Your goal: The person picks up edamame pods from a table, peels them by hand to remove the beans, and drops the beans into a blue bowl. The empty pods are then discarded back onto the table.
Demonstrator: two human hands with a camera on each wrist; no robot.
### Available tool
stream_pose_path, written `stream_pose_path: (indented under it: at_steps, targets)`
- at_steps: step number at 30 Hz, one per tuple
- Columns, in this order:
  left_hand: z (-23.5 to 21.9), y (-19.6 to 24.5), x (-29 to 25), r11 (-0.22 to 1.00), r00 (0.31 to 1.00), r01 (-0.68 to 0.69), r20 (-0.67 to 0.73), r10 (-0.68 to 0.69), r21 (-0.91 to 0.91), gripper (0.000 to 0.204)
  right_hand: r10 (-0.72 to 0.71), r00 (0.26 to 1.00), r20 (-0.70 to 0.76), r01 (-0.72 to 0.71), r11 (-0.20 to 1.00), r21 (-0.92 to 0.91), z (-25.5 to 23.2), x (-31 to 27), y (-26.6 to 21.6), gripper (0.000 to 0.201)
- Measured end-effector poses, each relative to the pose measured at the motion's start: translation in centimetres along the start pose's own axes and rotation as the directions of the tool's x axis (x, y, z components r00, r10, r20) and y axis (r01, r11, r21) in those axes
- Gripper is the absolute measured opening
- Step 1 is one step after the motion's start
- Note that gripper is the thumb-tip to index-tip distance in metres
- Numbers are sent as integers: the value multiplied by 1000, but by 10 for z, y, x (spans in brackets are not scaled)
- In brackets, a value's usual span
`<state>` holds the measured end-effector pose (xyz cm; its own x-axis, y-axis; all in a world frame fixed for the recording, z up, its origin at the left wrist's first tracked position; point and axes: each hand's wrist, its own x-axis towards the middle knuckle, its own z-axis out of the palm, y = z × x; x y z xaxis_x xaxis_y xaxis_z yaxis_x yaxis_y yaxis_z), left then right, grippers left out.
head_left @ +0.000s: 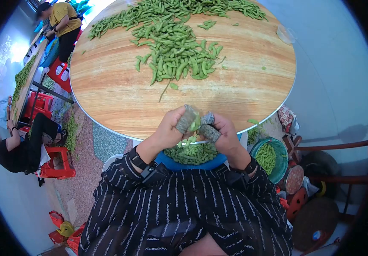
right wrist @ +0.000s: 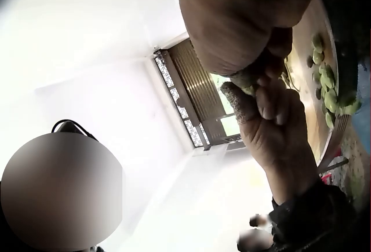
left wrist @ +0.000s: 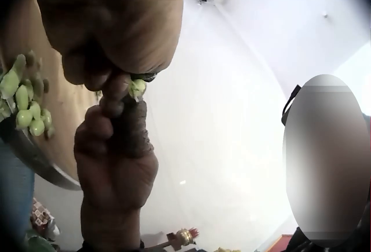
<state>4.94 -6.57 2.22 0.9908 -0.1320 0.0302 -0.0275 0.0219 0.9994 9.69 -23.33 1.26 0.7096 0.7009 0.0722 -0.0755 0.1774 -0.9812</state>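
Both hands meet over the near edge of the round table in the head view. My left hand (head_left: 171, 126), with grey wrapping on its thumb, pinches a green soybean pod (head_left: 195, 122). My right hand (head_left: 226, 135), wrapped at thumb and finger, pinches the pod from the other side. In the left wrist view the pod (left wrist: 137, 88) shows between the fingertips, partly covered by them. Several light green beans (head_left: 188, 141) lie at the table edge just below the hands. Under them a blue basin (head_left: 162, 161) holds a heap of small green pieces.
A large heap of soybean pods (head_left: 175, 51) spreads over the table (head_left: 256, 77). A teal basket (head_left: 284, 149) with green contents stands on the floor at right. A clear plastic cup (head_left: 285, 35) lies at the table's right rim. People sit by another table and red stools (head_left: 58, 164) at left.
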Motion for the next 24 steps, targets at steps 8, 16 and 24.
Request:
stream_pose_path:
  at_steps: [8,16,24]
  targets:
    - [4,-1,3,998,1000,5,-22,-4,58,19,164,983,-83,-145,970,194,-1,6,-14,13]
    - [2,2,5,968,967,248,-75,-245,39,15,-329,944,-25,233,718,-656,6,9,0,13]
    - [8,-13,5,988,966,155,-204,-156,-22,14,-254,949,-187,191,934,-301,2,11,-1,17]
